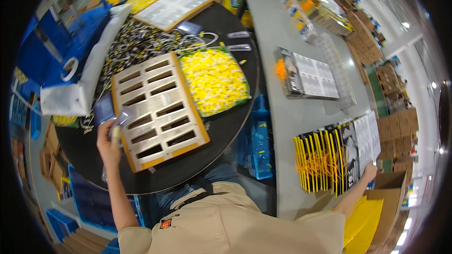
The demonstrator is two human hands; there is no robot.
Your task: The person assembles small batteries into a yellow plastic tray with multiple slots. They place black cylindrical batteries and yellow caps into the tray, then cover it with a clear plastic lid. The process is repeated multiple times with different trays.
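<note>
My left hand holds a thin piece of clear plastic at the near left side of a slotted metal fixture with wooden edges. A small pale piece shows by the fingers; blur hides its exact kind. Over on the grey table, my right hand touches the end of a row of black and yellow printed packages with orange cords. The fingers are partly hidden, so their grip there is unclear. Beside the fixture lies an open bag of small yellow and white plastic parts.
Many small black, yellow and clear parts are heaped on the round black table. A second panel lies behind them. More printed packages lie on the grey table. A blue bin sits between the tables; cartons stand at right.
</note>
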